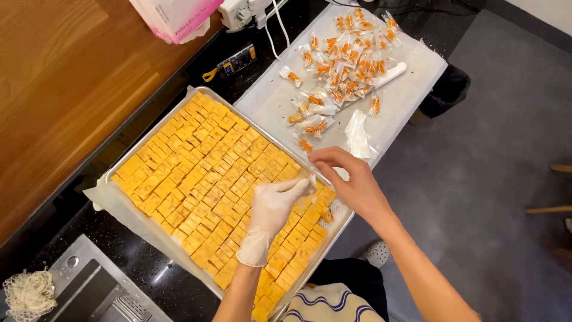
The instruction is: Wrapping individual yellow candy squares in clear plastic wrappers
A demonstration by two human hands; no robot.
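Note:
A metal tray (pixel 117 169) lined with paper holds several rows of small yellow-orange candy squares (pixel 202 179). My left hand (pixel 271 209), in a white glove, reaches over the tray's right end, its fingertips bunched together. My bare right hand (pixel 351 182) comes in from the right and pinches a small clear wrapper (pixel 311 177) just above the tray's edge. The gloved fingertips touch that wrapper; whether they hold a candy piece is hidden.
Beyond the tray, a white sheet (pixel 411 89) carries a heap of wrapped candies (pixel 345 56), a white scraper (pixel 390 74) and loose clear wrappers (pixel 357 134). A wooden surface (pixel 59 89) lies left, a steel sink (pixel 89 292) with a mesh pad (pixel 27 295) at bottom left.

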